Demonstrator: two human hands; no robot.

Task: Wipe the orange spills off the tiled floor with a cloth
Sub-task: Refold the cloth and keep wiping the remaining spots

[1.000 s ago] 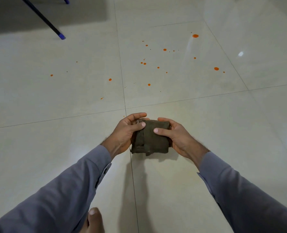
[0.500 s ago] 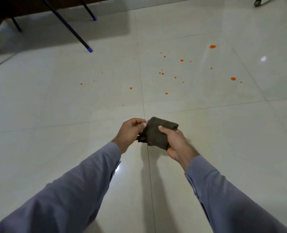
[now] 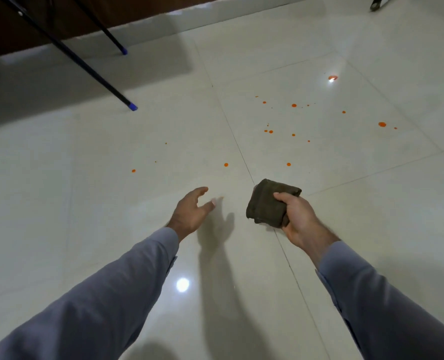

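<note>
A folded dark olive cloth (image 3: 266, 202) is gripped in my right hand (image 3: 300, 216), held above the glossy cream tiled floor (image 3: 86, 203). My left hand (image 3: 191, 211) hovers to the left of the cloth, fingers spread, holding nothing. Several orange spills (image 3: 293, 105) dot the tiles beyond both hands, mostly up and to the right. One drop (image 3: 226, 165) lies just ahead of my left hand, another drop (image 3: 288, 164) just beyond the cloth. Larger spots (image 3: 382, 124) sit far right.
Thin black legs with blue tips (image 3: 132, 107) slant down to the floor at the upper left. A dark wooden wall base (image 3: 60, 27) runs along the back. Another dark leg (image 3: 375, 5) shows at the top right corner.
My left hand let go of the cloth and moved left with fingers open. The right hand alone keeps the cloth. The view has tilted up, showing more of the far floor.
</note>
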